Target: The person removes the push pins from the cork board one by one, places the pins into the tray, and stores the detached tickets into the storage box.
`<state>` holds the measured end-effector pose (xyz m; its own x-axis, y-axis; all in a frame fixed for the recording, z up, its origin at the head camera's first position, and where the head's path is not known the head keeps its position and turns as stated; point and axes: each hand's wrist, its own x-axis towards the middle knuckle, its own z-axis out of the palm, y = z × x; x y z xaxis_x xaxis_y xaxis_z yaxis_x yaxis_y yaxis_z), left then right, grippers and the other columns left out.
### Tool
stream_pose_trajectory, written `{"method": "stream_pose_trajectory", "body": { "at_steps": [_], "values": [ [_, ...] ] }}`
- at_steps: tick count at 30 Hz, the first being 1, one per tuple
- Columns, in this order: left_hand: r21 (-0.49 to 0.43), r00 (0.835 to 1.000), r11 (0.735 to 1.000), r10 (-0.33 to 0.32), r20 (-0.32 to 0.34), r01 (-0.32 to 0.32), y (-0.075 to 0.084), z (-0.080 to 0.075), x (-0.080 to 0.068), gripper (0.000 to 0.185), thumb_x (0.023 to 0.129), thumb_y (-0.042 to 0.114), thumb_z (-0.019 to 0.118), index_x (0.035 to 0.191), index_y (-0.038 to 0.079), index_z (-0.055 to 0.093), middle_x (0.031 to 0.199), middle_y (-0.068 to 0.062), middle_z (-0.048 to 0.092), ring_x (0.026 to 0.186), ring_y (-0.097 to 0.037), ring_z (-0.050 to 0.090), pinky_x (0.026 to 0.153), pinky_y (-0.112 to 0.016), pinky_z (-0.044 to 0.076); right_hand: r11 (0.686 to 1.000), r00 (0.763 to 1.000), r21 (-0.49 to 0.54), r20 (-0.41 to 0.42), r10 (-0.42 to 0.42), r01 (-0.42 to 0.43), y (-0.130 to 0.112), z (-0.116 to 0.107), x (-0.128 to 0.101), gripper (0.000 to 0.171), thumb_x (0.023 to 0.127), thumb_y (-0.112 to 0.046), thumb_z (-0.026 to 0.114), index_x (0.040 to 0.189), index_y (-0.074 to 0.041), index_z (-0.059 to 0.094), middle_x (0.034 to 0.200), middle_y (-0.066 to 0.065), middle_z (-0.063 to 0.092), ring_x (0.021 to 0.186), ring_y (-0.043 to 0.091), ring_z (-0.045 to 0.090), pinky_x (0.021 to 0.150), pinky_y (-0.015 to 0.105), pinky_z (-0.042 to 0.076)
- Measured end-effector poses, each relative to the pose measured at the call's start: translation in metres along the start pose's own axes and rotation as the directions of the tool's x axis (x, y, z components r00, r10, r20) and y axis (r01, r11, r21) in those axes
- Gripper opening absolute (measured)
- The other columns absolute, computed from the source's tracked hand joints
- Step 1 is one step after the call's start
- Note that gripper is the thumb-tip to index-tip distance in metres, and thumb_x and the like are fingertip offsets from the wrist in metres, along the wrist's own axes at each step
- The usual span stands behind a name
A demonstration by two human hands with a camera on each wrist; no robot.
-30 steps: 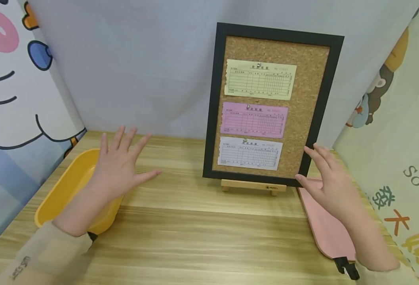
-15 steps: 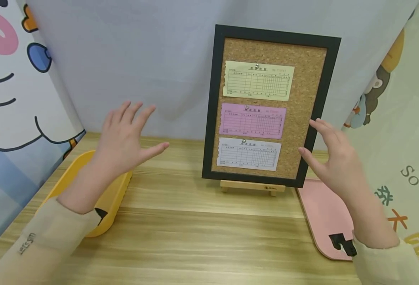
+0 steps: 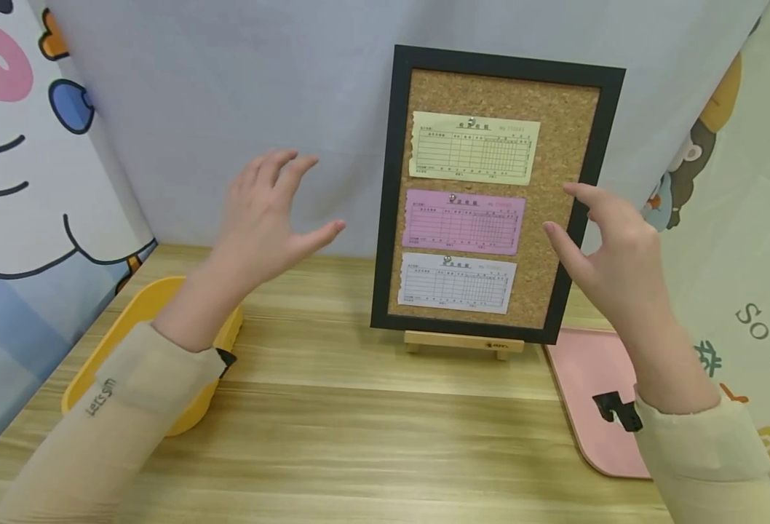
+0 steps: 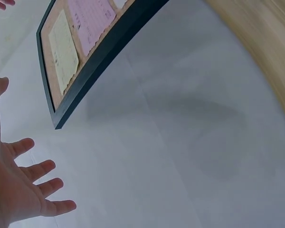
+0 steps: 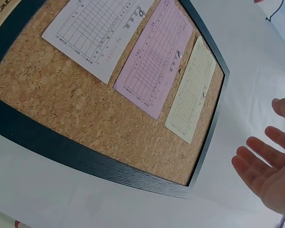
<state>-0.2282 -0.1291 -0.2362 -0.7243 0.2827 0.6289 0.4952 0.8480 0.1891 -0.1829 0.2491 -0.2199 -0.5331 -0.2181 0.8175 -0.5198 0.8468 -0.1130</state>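
Head view: behind the board, a pale grey cloth hangs with soft creases as the back wall. Below the board and in front of it spreads a table with streaky light wood grain. Well to the left of the board hangs a white and blue printed cloth, showing a cartoon animal with a pink snout; to the right of the board, a pale green cloth carries cartoon figures, letters and coloured characters. The board itself, black-framed and faced with cork, stands at the back of the table. On the table left of the board sits a yellow basin, partly hidden by the left forearm; to the board's lower right lies a pink tray, partly covered by the right forearm and sleeve.

The left hand is raised to the left of the board, well apart from it, fingers spread, gripping nothing. The right hand is raised by the board's right border; the right wrist view shows it apart from the board, fingers loosely bent, thumb parted, gripping nothing.

Under the board's lower edge is a wooden stand. Down the cork run a yellow slip, a pink slip and a white slip, each with a small pin near its top edge.
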Motion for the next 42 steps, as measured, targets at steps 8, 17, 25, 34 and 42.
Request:
{"method": "stream_pose_trajectory", "body": {
  "at_steps": [8, 17, 25, 34, 42],
  "values": [
    [-0.113, 0.996, 0.991, -0.060, 0.060, 0.066, 0.016, 0.006, 0.025, 0.074, 0.083, 0.057, 0.060, 0.142, 0.019, 0.037, 0.149, -0.008, 0.029, 0.139, -0.028, 0.022, 0.110, -0.053, 0.019, 0.999, 0.997, 0.033, -0.081, -0.008, 0.010, -0.005, 0.011, 0.026, 0.034, 0.085, -0.015, 0.070, 0.115, -0.002, 0.064, 0.110, 0.014, 0.068, 0.088, 0.036, 0.064, 0.079, 0.049, 0.050],
    [-0.226, 0.982, 0.963, -0.112, 0.151, 0.145, 0.032, 0.023, 0.051, 0.074, 0.084, 0.061, 0.057, 0.143, 0.022, 0.035, 0.149, -0.002, 0.029, 0.138, -0.023, 0.023, 0.111, -0.049, 0.020, 0.995, 0.994, 0.090, -0.099, -0.035, 0.044, 0.001, 0.032, 0.051, 0.027, 0.087, -0.014, 0.067, 0.108, 0.004, 0.065, 0.104, 0.016, 0.069, 0.093, 0.027, 0.065, 0.078, 0.039, 0.053],
    [-0.288, 0.954, 0.929, -0.160, 0.255, 0.233, 0.041, 0.039, 0.075, 0.075, 0.083, 0.064, 0.054, 0.143, 0.022, 0.035, 0.151, -0.001, 0.029, 0.140, -0.021, 0.023, 0.110, -0.045, 0.026, 0.982, 0.995, 0.183, -0.067, 0.067, -0.054, 0.003, 0.047, 0.073, 0.027, 0.087, -0.017, 0.067, 0.108, 0.001, 0.065, 0.107, 0.011, 0.068, 0.097, 0.019, 0.063, 0.082, 0.034, 0.053],
    [-0.315, 0.926, 0.903, -0.183, 0.329, 0.291, 0.045, 0.062, 0.089, 0.067, 0.084, 0.063, 0.054, 0.135, 0.020, 0.045, 0.152, -0.004, 0.025, 0.141, -0.024, 0.020, 0.110, -0.046, 0.026, 0.977, 0.996, 0.200, -0.041, 0.077, -0.068, 0.015, 0.069, 0.094, 0.025, 0.087, -0.015, 0.067, 0.107, 0.000, 0.066, 0.105, 0.010, 0.069, 0.097, 0.017, 0.064, 0.081, 0.036, 0.053],
    [-0.317, 0.917, 0.889, -0.224, 0.331, 0.331, 0.049, 0.076, 0.088, 0.062, 0.083, 0.059, 0.060, 0.129, 0.018, 0.051, 0.154, -0.008, 0.021, 0.142, -0.026, 0.017, 0.111, -0.048, 0.024, 0.966, 0.987, 0.203, 0.025, 0.156, -0.158, 0.021, 0.088, 0.104, 0.024, 0.089, -0.015, 0.065, 0.109, -0.003, 0.065, 0.106, 0.010, 0.068, 0.096, 0.015, 0.064, 0.081, 0.032, 0.053]
  ]
}}
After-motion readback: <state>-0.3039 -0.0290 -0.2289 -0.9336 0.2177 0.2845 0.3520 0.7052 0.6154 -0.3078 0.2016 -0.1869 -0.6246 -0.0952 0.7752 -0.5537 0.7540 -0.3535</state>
